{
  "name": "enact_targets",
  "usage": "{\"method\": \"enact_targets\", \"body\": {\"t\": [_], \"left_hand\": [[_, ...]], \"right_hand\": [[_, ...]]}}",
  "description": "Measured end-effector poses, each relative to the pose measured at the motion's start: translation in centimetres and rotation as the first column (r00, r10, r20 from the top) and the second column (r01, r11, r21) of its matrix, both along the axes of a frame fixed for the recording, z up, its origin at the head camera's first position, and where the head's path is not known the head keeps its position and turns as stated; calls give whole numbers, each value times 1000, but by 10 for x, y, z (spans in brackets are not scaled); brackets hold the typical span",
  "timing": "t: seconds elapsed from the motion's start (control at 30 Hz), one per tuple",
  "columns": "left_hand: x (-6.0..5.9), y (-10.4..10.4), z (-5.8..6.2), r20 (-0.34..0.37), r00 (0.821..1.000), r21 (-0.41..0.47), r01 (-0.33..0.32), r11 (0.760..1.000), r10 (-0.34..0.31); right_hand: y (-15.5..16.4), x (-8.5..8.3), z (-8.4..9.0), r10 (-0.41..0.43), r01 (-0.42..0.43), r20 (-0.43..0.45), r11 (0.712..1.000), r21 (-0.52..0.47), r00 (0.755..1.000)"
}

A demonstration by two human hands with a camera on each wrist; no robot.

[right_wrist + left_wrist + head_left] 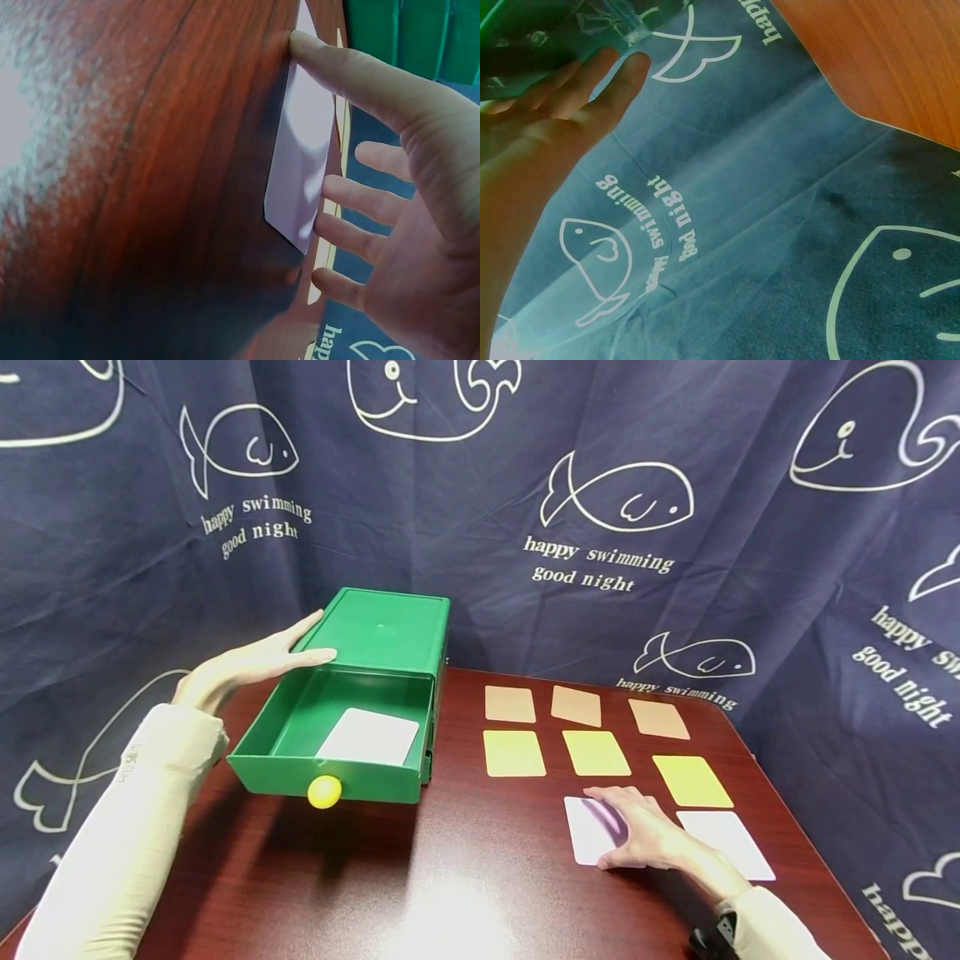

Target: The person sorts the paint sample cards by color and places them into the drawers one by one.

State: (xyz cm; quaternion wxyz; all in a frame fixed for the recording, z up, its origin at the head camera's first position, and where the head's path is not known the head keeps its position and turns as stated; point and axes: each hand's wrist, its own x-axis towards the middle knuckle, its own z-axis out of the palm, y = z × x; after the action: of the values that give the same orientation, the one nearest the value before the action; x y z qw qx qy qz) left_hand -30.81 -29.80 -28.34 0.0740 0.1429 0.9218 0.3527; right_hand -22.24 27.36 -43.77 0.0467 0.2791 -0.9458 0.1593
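A green drawer box (384,618) stands on the table with its front drawer pulled out; a yellow round knob (325,792) is on the drawer front. Inside the drawer lies a white card (375,735). My left hand (258,662) rests against the box's left side, thumb on the top front edge and fingers extended. At the right, my right hand (643,831) spans another white card (585,833), thumb at its near edge and fingertips at the far edge. The right wrist view shows this same card (300,142) between thumb and fingers. The palm hides part of it from above.
A further white card (727,843) lies right of my right hand. Behind are yellow cards (514,753) in a row, then peach cards (510,704). The dark red wooden table (480,852) ends at a blue fish-print curtain (480,527).
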Motion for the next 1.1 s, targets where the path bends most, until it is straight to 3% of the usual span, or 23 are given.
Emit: {"method": "enact_targets", "body": {"t": [0.27, 0.67, 1.1], "left_hand": [[1, 0, -1, 11, 1000, 12, -1, 1000, 1], [2, 0, -1, 13, 1000, 6, -7, 1000, 7], [-1, -2, -1, -2, 1000, 8, 2, 1000, -2]], "right_hand": [[-3, 1, -1, -65, 69, -61, 996, 64, 996], [0, -3, 7, -35, 30, 49, 995, 96, 998], [-2, -4, 7, -36, 39, -26, 989, 139, 999]]}}
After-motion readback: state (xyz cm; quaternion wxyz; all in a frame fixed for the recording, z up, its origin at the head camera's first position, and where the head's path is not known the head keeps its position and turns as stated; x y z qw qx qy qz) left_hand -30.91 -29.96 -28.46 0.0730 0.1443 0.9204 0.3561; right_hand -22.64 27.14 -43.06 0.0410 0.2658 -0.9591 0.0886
